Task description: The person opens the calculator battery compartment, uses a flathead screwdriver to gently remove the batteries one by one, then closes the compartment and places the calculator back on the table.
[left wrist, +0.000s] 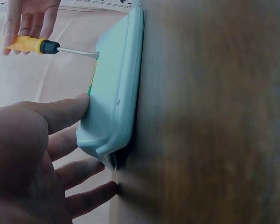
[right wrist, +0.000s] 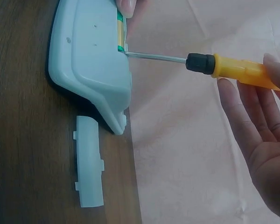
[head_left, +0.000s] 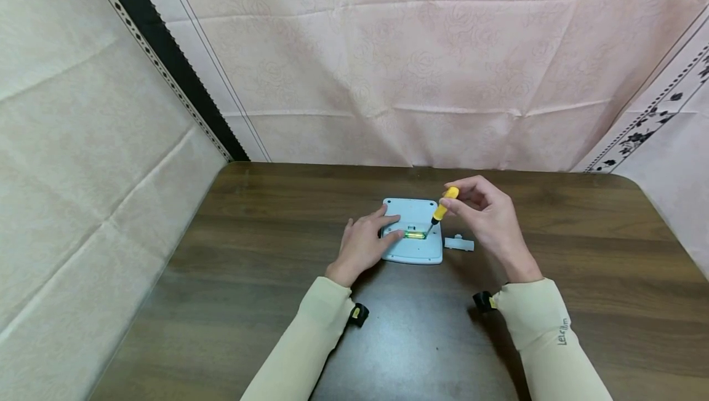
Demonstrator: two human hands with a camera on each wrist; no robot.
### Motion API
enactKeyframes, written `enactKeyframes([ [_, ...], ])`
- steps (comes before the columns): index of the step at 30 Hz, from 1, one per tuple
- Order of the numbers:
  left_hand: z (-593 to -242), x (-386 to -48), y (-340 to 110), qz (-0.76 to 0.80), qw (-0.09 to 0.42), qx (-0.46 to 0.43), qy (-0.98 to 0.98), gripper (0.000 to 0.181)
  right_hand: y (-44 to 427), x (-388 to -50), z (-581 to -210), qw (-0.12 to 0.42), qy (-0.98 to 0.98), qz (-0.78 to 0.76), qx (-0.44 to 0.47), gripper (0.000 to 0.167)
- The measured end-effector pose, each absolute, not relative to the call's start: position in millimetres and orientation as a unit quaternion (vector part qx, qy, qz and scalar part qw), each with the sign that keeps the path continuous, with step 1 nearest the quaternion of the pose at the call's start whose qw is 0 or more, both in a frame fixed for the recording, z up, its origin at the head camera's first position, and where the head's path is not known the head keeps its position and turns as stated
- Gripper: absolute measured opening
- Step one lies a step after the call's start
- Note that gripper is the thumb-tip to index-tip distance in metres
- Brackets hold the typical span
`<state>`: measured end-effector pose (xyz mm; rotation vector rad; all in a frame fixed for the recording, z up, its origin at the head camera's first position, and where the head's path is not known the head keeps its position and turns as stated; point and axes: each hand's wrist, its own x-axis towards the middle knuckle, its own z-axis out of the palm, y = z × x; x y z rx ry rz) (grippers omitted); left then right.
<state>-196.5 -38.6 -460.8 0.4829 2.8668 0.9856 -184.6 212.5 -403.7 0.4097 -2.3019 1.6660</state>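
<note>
A light-blue flat device [head_left: 412, 253] lies on the table with its battery compartment uncovered and a green-and-gold battery [head_left: 415, 235] in it. My left hand [head_left: 362, 242] rests on the device's left side, its fingers fairly straight and the thumb pressing beside or on the battery's left end. In my right hand [head_left: 490, 219] I hold a screwdriver [head_left: 446, 203] by its yellow handle, between thumb and fingertips. The screwdriver's metal tip [right wrist: 130, 53] touches the battery's right end in the right wrist view. Whether the tip sits under the battery I cannot tell.
A light-blue battery cover [head_left: 459, 243] with small tabs lies on the table just right of the device. The brown wooden table [head_left: 266, 266] meets a pale patterned cloth [head_left: 443, 69] at its far edge. Another cloth hangs at the left.
</note>
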Motion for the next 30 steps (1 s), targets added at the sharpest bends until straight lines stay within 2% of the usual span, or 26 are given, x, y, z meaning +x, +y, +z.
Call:
enactKeyframes([
  [15,-459.5,-196.4,-38.0,0.318,0.035,0.155,0.935,0.045,206.5,-184.3,-405.6,0.161,-0.810,0.550,0.124,0.034],
  [30,-460.4,-197.2,-39.2,0.320,0.028,0.162,0.933,0.045,217.0,-188.0,-407.4,0.128,-0.764,0.622,0.113,0.030],
])
